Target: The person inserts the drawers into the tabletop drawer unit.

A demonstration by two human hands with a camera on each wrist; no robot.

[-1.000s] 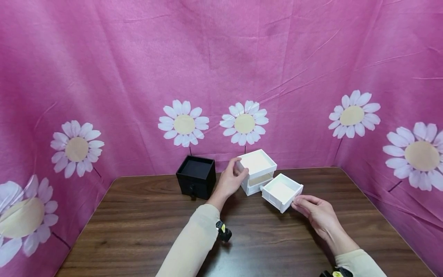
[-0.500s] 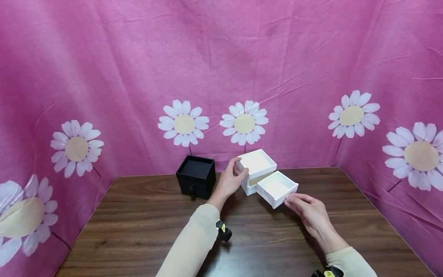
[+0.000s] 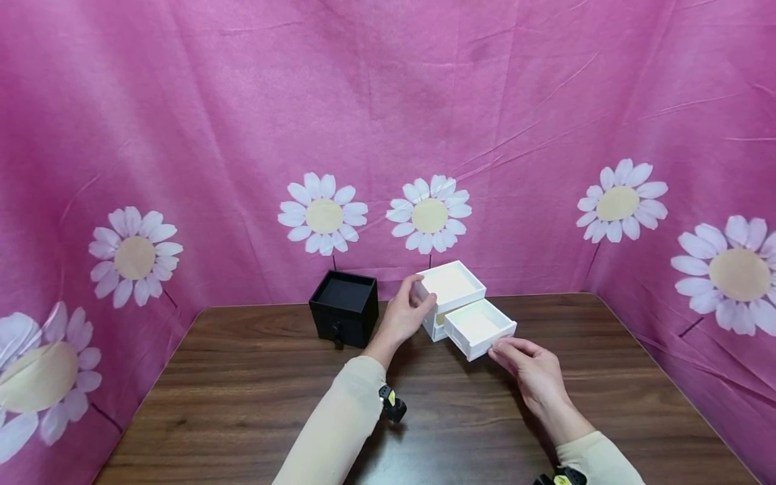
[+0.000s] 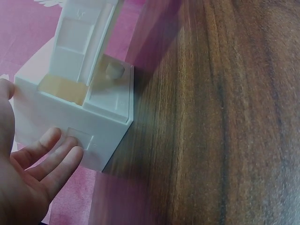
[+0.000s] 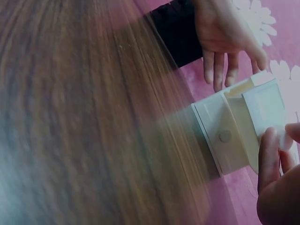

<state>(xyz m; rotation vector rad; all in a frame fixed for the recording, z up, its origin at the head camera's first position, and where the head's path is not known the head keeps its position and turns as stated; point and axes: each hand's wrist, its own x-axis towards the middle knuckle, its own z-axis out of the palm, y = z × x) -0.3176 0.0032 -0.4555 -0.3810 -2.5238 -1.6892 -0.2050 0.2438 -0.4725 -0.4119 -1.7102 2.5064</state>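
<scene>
A small white two-tier drawer box [image 3: 451,286] stands near the back of the table, its lower drawer with a round knob [image 5: 225,136] shut. My left hand [image 3: 403,315] holds its left side, thumb and index finger at the top edge, other fingers against the side wall [image 4: 51,117]. In my right hand [image 3: 536,377] is a white drawer [image 3: 480,325], pinched by its front between thumb and fingertips [image 5: 269,140]. The drawer sits angled at the upper opening, its rear corner at the slot and most of it outside. Its inside looks bare.
A black drawer box [image 3: 343,308] with an open tray top and a front knob stands left of the white one. Behind the brown wooden table [image 3: 254,391] hangs a pink curtain [image 3: 242,148] with daisies. Each wrist carries a black camera [image 3: 393,405].
My right hand has moved left and slightly back with the white drawer, bringing it against the box's upper opening. My left hand stays put on the box.
</scene>
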